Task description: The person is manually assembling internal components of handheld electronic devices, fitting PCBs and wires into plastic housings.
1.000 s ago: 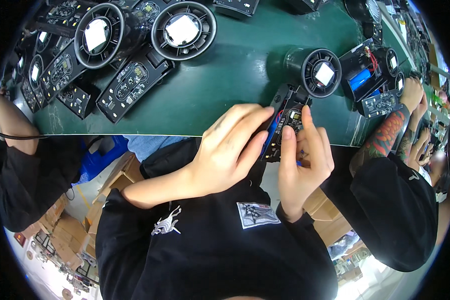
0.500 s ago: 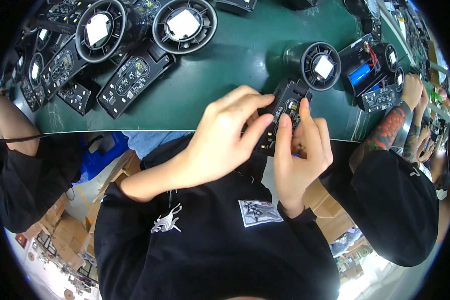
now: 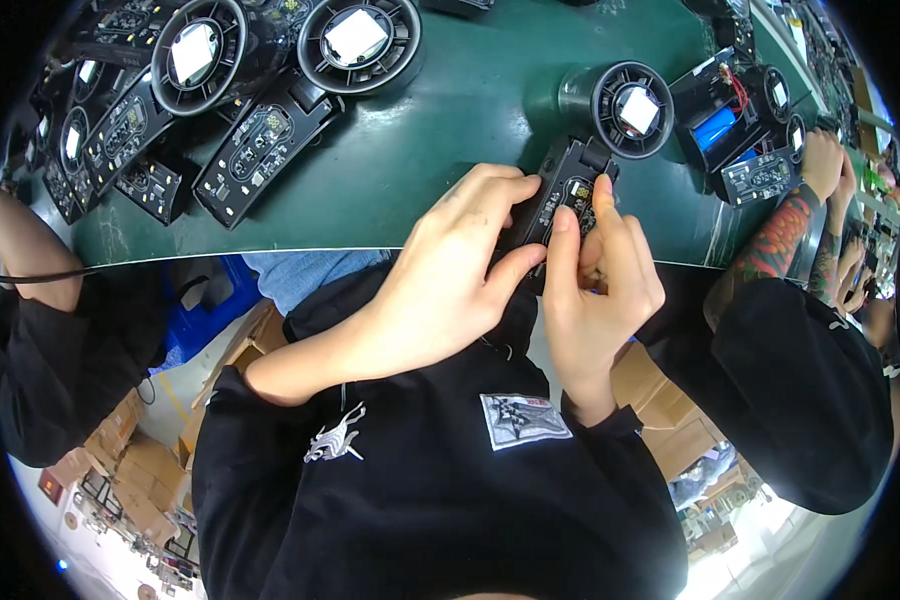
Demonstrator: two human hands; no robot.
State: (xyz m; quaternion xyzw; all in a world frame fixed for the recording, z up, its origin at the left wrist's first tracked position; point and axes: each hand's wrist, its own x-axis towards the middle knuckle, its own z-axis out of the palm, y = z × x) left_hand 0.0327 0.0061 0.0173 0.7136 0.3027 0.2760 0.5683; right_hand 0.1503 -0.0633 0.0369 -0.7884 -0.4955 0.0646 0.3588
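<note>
A black handheld fan body lies at the table's near edge, tilted to the upper right. A circuit board with small yellowish parts shows on its handle, and its round vaned head carries a white square at the centre. My left hand is closed on the handle's left side, fingers over the far part and thumb on the near part. Around the right side is my right hand, its thumb and index fingertips on the board's edge. The curled fingers hide anything beneath them, and the handle's lower end is partly covered.
On the green table, several similar fan bodies are piled at the left. At the right lies an opened fan body with a blue battery and red wires. A co-worker's tattooed arm reaches in there; another person's arm is at far left.
The view has shifted a little, so the table and fans sit slightly higher. Both hands keep their hold on the handle, with my left fingers and thumb slightly shifted along it.
</note>
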